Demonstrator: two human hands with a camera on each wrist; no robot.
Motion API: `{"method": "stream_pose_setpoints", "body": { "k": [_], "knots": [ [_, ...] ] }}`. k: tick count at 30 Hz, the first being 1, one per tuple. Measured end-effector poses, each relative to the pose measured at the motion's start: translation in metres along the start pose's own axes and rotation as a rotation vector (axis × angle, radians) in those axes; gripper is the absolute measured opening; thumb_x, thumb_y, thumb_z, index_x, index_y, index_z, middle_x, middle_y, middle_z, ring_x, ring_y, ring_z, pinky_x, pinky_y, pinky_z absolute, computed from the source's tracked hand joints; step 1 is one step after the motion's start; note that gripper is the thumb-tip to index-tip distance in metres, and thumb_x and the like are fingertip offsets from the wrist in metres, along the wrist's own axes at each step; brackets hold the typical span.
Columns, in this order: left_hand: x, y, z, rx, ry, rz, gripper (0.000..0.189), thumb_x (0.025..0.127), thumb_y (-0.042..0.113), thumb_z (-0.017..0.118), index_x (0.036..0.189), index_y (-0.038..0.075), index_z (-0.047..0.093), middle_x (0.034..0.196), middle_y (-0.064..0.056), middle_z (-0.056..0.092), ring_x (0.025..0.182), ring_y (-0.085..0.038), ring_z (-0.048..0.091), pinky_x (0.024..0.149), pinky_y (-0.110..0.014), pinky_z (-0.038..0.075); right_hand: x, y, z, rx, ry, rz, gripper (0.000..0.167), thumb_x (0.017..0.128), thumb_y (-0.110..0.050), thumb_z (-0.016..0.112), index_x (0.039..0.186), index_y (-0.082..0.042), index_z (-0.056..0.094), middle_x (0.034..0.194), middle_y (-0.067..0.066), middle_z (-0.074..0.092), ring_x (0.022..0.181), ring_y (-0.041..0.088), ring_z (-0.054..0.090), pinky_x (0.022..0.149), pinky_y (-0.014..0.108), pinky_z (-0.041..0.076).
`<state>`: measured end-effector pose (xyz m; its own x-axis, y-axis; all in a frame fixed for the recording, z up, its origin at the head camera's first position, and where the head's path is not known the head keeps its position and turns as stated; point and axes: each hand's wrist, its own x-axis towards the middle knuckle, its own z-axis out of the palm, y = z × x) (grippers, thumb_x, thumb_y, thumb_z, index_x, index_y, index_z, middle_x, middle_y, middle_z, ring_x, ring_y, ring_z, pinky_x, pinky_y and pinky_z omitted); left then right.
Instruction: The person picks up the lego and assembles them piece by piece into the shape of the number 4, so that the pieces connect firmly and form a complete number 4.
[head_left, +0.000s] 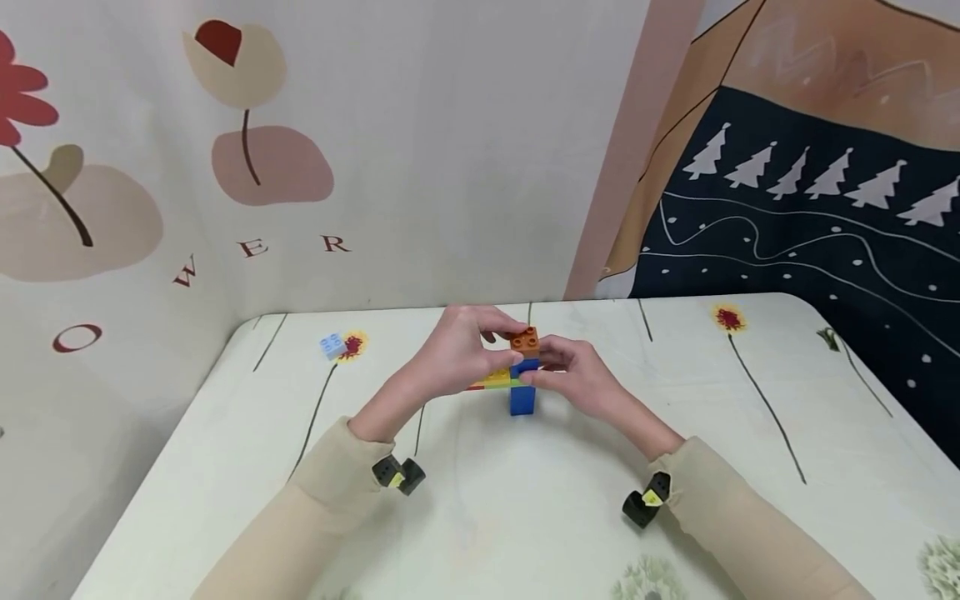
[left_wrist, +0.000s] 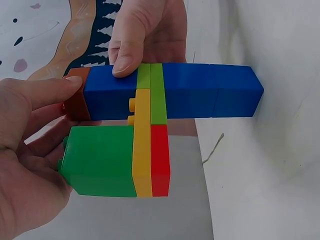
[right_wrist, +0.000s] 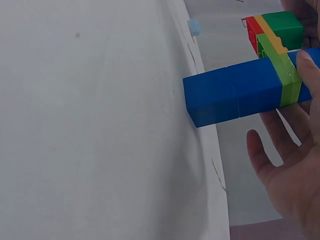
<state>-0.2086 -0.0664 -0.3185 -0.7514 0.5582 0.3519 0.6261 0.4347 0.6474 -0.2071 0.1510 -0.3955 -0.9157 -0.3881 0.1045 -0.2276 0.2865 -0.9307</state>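
A toy-brick tower stands upright on the table, built of blue bricks [left_wrist: 190, 90] with lime-green plates [left_wrist: 157, 100] between them and an orange-brown brick [head_left: 525, 342] on top. From the lime level a yellow plate [left_wrist: 142, 150] and a red plate [left_wrist: 160, 160] stick out sideways, carrying a green brick [left_wrist: 102, 160]. My left hand [head_left: 457, 350] pinches the orange-brown brick between thumb and finger. Its palm side is close by the green brick. My right hand [head_left: 576, 379] grips the tower from the right, thumb on the upper blue brick [left_wrist: 110, 95]; some of its fingers are hidden behind.
A light blue brick [head_left: 332, 347] lies at the back left of the white, flower-printed table cover [head_left: 465, 517]. Behind the table hangs a printed curtain [head_left: 450, 167]. A dark patterned cloth [head_left: 795, 233] is at the right.
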Motion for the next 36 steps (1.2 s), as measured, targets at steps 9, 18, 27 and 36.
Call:
{"method": "stream_pose_setpoints", "body": {
  "k": [9,18,27,36],
  "knots": [
    [-0.003,0.000,-0.002,-0.037,-0.029,-0.074,0.033,0.085,0.006,0.084,0.117,0.003,0.077,0.111,-0.005,0.076,0.102,-0.021,0.070,0.084,-0.033,0.057,-0.001,0.000,0.000,0.002,-0.009,0.017,0.035,0.095,-0.017,0.076,0.125,-0.001,0.066,0.122,0.015,0.070,0.111,0.031,0.068,0.090,0.039,0.058],
    [-0.014,-0.002,-0.025,-0.031,0.014,-0.247,0.048,0.087,0.020,0.085,0.132,0.011,0.070,0.121,-0.003,0.073,0.115,-0.021,0.066,0.094,-0.039,0.056,-0.001,-0.003,0.000,-0.014,0.001,0.041,0.034,0.094,-0.014,0.077,0.123,-0.001,0.066,0.119,0.016,0.072,0.109,0.029,0.069,0.087,0.037,0.058],
    [-0.046,-0.039,-0.078,-0.126,0.147,-0.379,0.046,0.090,0.015,0.081,0.134,0.007,0.068,0.131,-0.011,0.068,0.124,-0.028,0.060,0.101,-0.041,0.052,-0.001,-0.002,-0.001,-0.029,0.018,0.064,0.032,0.093,-0.013,0.078,0.119,0.000,0.066,0.116,0.016,0.073,0.103,0.026,0.070,0.081,0.030,0.056],
    [-0.085,-0.080,-0.109,-0.143,0.252,-0.480,0.051,0.093,0.024,0.078,0.139,0.008,0.064,0.136,-0.010,0.064,0.123,-0.024,0.061,0.086,-0.015,0.052,0.001,-0.002,0.001,0.008,0.007,0.056,0.032,0.093,-0.012,0.078,0.120,0.000,0.066,0.117,0.016,0.073,0.105,0.027,0.071,0.084,0.031,0.057]
  ]
}}
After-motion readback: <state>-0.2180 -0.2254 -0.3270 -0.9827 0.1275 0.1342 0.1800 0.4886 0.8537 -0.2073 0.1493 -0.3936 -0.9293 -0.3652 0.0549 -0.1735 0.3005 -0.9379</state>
